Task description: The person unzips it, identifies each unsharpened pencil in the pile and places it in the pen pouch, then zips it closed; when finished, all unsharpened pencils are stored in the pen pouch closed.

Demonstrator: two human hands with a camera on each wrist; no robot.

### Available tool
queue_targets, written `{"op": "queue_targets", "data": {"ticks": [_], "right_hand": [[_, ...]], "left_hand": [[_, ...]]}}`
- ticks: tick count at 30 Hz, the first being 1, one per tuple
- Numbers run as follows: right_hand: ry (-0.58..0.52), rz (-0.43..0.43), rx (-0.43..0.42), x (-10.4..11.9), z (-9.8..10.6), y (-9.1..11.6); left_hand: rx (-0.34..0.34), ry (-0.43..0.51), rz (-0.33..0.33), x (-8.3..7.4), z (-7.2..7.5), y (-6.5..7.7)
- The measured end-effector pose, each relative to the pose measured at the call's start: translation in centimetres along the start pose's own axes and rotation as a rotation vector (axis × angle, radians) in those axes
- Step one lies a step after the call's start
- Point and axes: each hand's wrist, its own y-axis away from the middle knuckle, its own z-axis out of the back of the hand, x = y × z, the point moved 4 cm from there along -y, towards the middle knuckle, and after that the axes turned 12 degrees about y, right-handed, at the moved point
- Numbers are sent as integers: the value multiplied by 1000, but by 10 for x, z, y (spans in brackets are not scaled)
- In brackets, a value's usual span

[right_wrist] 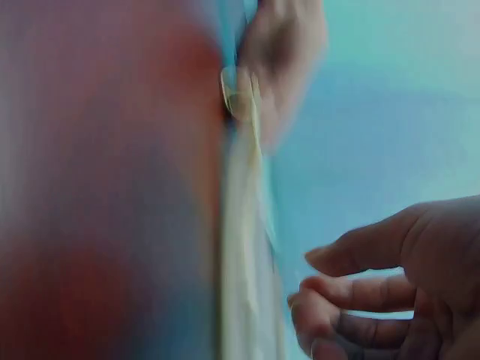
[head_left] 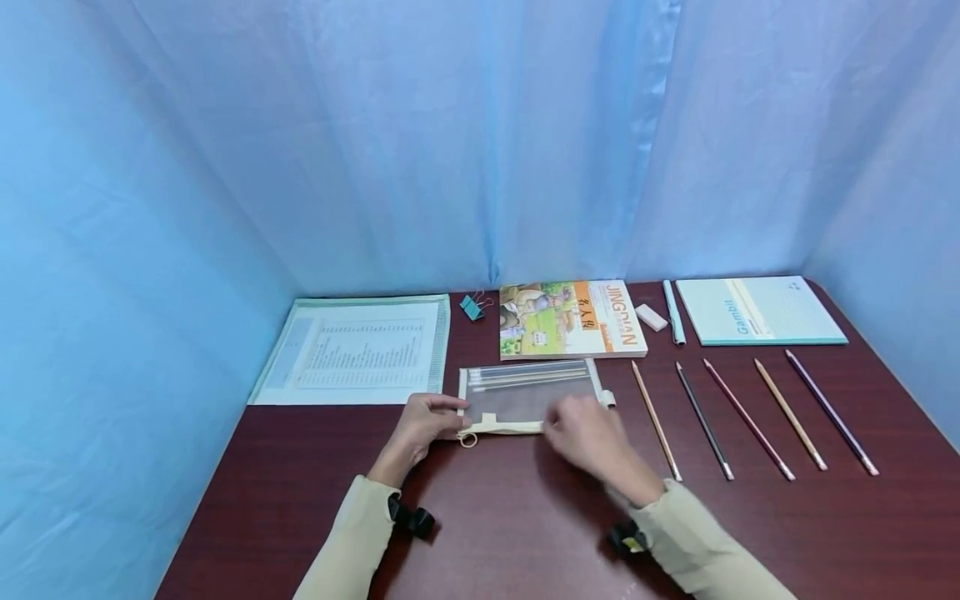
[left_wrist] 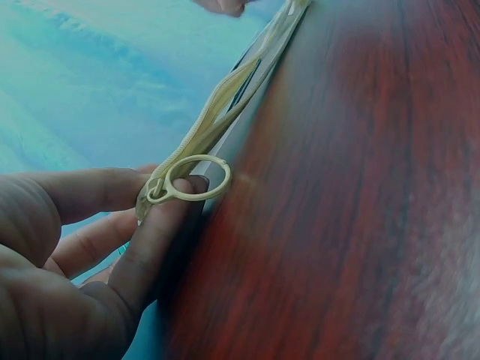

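Observation:
A see-through mesh pencil case (head_left: pixel 517 405) with cream edging lies in front of me, with several pencils (head_left: pixel 528 375) inside along its far side. My left hand (head_left: pixel 425 429) pinches its near left corner between thumb and fingers. Beside those fingers hangs the cream ring pull (left_wrist: pixel 201 178) of the zipper, and the zipper edge (left_wrist: pixel 214 112) gapes in the left wrist view. Over the case's near right part is my right hand (head_left: pixel 588 437), blurred in the head view. Its thumb and loosely bent fingers (right_wrist: pixel 360 291) hold nothing, a little off the zipper edge.
Several pencils (head_left: pixel 776 400) lie in a row to the right. Behind the case is a book (head_left: pixel 573 318), with an eraser (head_left: pixel 651 317), a pen (head_left: pixel 673 312) and a notebook (head_left: pixel 761 310) to its right. A binder clip (head_left: pixel 472 307) and a document pouch (head_left: pixel 356 350) lie left.

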Motion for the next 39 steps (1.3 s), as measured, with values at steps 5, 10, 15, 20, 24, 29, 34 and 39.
{"op": "queue_targets", "data": {"ticks": [5,10,15,20,24,29,34,39], "right_hand": [[-95,95,73,54,-24,-2],[-93,104,66,78,-38,-8],[-110,83,28,84,-42,-10],[-156,41,4,83,-44,-12],[-172,14,12,83,-45,-14],[-58,48,-7,88,-43,-12],[107,111,-80,95,-39,-7],[208,152,-127,101,-40,-8]], "left_hand": [[6,20,8,-1,1,1],[29,49,13,0,-1,2],[20,58,9,-1,-3,2],[21,61,-10,0,-3,2],[12,63,-7,0,-3,2],[13,63,-5,1,-3,2],[17,62,-3,1,-3,3],[7,61,4,1,-3,2]]}}
